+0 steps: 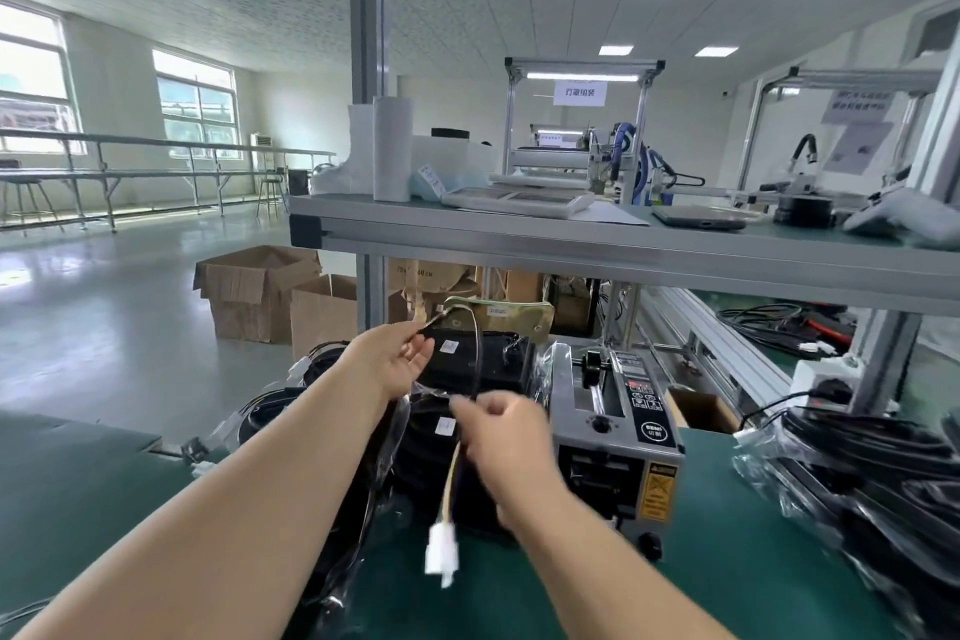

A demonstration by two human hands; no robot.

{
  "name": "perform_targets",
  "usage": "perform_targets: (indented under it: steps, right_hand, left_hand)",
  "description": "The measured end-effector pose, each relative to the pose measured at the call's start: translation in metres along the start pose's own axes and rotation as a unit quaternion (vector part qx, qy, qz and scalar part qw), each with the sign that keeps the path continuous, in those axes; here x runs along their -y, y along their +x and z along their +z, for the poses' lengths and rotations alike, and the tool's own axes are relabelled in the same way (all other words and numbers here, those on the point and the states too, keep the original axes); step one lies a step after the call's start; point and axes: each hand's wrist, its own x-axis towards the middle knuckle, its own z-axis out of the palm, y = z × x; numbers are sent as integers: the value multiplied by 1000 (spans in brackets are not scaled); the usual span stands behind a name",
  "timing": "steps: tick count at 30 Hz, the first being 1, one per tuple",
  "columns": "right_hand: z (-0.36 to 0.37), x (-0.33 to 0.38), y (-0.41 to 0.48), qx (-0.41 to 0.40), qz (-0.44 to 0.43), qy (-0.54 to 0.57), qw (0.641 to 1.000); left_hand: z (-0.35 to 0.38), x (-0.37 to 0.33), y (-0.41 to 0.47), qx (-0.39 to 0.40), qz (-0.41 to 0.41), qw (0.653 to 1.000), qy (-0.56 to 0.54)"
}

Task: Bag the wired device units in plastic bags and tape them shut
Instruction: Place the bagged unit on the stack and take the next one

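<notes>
Two hands work the wires of a black device unit on the green table.

The left hand [400,365] pinches the end of a thin black wire [475,327] that loops over the device unit [501,369], which sits toward the table's [78,494] far edge, just left of the tape dispenser [615,431]. The right hand [501,437], blurred, grips a yellow lead [451,478] with a white connector [441,548] dangling from it. Bagged units [872,473] are piled by the right edge.

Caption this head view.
Left hand and right hand pinch the wire of a black unit beside a grey tape dispenser.
</notes>
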Motion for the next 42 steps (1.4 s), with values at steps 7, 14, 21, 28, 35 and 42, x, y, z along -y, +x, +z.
perform_targets:
  steps: [7,14,21,28,35,42]
  right_hand:
    - [-49,88,47,-82,-203,-386,896]
    - [-24,72,101,32,-213,-449,867]
    - [-4,8,134,186,-206,-510,814]
    - [-6,-13,135,138,-188,-633,738]
    - [-11,-16,125,82,-182,-613,765]
    - [-32,12,74,63,-211,-581,784]
  left_hand:
    - [-17,-4,19,-24,-42,993,112]
    - [-35,17,30,-64,112,932,340]
    - [-30,38,-2,-33,197,774,601]
    - [-11,42,-16,-88,187,667,716]
    - [-4,44,-17,-154,196,625,739]
    - [-5,38,-31,-172,209,620,736]
